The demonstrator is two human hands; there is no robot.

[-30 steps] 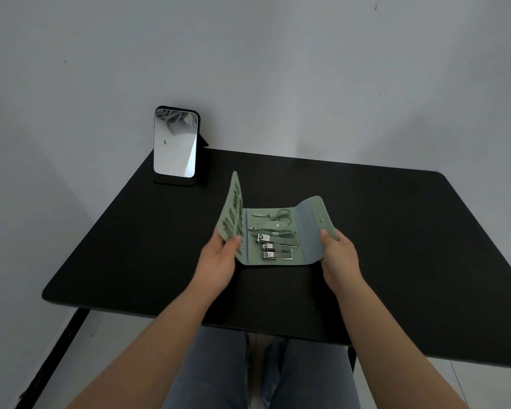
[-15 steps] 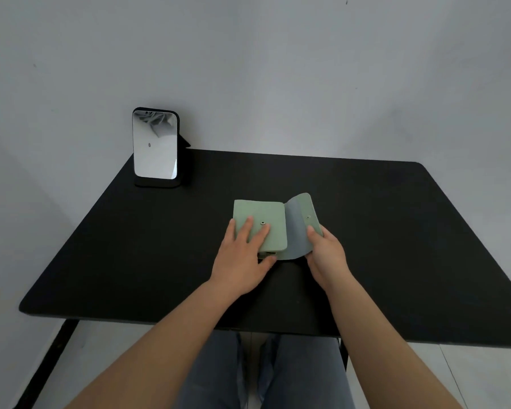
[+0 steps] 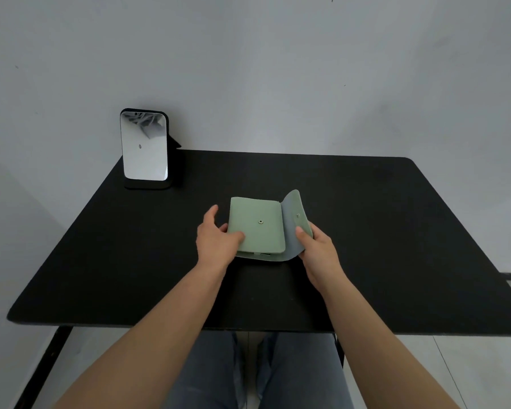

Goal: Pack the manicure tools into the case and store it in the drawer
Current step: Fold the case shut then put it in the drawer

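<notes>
While both hands hold the green case (image 3: 257, 224) on the desk (image 3: 396, 231) — right fingers (image 3: 301, 231) pinching its flap — a mirror (image 3: 144, 146) stands at 10 o'clock.

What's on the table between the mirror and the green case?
Nothing: in the head view, only bare black table lies between the mirror and the case.
</notes>
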